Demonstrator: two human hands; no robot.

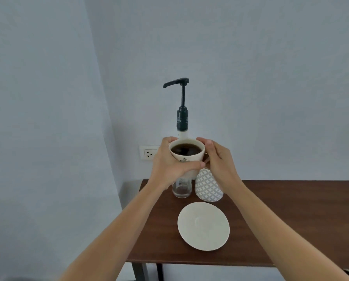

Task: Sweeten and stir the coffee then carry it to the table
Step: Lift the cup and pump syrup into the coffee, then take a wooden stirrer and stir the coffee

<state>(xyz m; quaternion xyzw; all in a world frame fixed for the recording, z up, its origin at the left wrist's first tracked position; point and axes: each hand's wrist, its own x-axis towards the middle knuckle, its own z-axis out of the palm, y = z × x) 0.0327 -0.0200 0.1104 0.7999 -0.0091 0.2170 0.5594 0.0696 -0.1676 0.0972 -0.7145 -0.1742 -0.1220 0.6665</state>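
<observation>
A cream coffee cup (186, 154) full of dark coffee is held in the air above the table, in front of a clear syrup bottle (181, 189) with a tall black pump (182, 102). The pump's spout points left, well above the cup. My left hand (170, 165) wraps the cup's left side and front. My right hand (217, 161) grips its right side at the handle. An empty cream saucer (203, 226) lies on the dark wooden table (281, 220) below the cup.
A white jar with a grey diamond pattern (208, 187) stands right of the bottle, partly behind my right hand. A wall socket (149, 153) sits left of the cup. The table's left edge runs near the wall corner.
</observation>
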